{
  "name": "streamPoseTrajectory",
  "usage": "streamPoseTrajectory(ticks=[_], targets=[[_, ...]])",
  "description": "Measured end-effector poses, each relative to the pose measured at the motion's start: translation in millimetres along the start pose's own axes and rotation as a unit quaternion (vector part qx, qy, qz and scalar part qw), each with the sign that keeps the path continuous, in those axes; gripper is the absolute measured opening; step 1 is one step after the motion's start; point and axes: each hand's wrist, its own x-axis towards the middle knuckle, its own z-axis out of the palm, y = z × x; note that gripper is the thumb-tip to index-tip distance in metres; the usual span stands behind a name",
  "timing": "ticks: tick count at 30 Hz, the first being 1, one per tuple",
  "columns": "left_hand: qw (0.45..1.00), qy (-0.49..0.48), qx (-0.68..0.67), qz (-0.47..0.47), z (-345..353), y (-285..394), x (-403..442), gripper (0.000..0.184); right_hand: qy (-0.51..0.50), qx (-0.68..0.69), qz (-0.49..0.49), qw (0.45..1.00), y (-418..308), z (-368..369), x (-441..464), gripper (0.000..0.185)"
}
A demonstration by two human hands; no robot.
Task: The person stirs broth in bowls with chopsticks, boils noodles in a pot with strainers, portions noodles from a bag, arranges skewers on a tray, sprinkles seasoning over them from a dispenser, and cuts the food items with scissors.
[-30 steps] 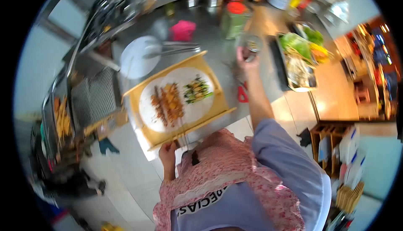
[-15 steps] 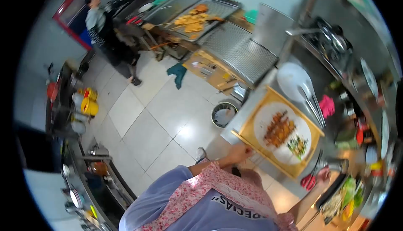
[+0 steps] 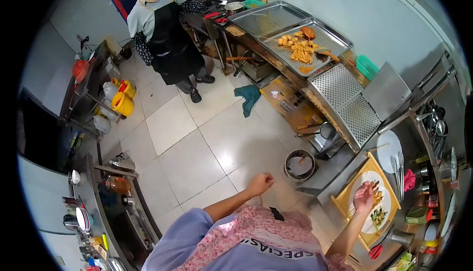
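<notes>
My left hand [image 3: 261,184] is loosely closed in the air above the floor tiles, with nothing visible in it. My right hand [image 3: 363,197] is over the left part of a white plate [image 3: 367,178], its fingers bent together near browned skewered food [image 3: 377,198]. Whether it grips anything is hidden. Chopped green and white vegetables [image 3: 379,218] lie at the plate's lower end. Under the plate is a yellow wooden tray [image 3: 340,203] on a metal counter. Below the tray lie red-handled scissors [image 3: 375,252].
Metal tongs [image 3: 397,172] rest by another white plate [image 3: 389,148]. Fried food [image 3: 301,47] sits on a metal tray farther back. A round bin [image 3: 299,166] stands on the floor beside the counter. Another person in a black apron [image 3: 170,44] stands at the far left.
My right hand has moved from beside the scissors to over the plate. My left hand is now farther from the tray. The view has shifted, and the other person has turned this way.
</notes>
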Motion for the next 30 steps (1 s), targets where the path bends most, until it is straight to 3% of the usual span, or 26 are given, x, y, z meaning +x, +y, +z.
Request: streamPoseTrajectory(ticks=[1,3,5,7,9,13,15,22,30], targets=[[1.0,0.009,-0.01,-0.004,-11.6,-9.0,2.5,0.02,0.036,0.001,0.002,0.999,16.4,9.8,3.2,0.019],[0.998,0.033,-0.032,-0.039,-30.9,-26.8,5.3,0.02,-0.003,-0.025,0.045,0.999,34.2,17.7,18.3,0.015],[0.996,0.059,-0.059,-0.031,-35.1,-53.2,9.0,0.019,0.044,-0.025,0.022,0.998,49.4,30.1,41.9,0.017],[0.993,0.046,-0.099,-0.053,-43.4,-62.3,9.9,0.02,0.044,-0.068,0.013,0.997,61.9,63.7,49.4,0.019],[0.994,0.028,-0.093,-0.058,-49.8,-64.5,15.7,0.02,0.071,-0.091,0.005,0.993,82.3,114.8,46.6,0.006],[0.995,0.018,-0.086,-0.049,-66.1,-66.8,39.9,0.02,0.066,-0.102,0.02,0.992,101.4,134.3,92.7,0.009],[0.997,0.029,-0.067,-0.039,-86.2,-61.7,67.1,0.02,0.034,-0.095,0.037,0.994,108.3,133.5,124.8,0.017],[0.99,0.075,-0.107,-0.047,-158.6,-29.1,180.8,0.019,0.06,-0.063,-0.019,0.996,121.1,208.5,220.4,0.013],[0.987,0.084,-0.139,-0.011,-198.1,31.2,300.6,0.015,0.028,-0.216,-0.121,0.968,100.9,315.3,304.5,0.017]])
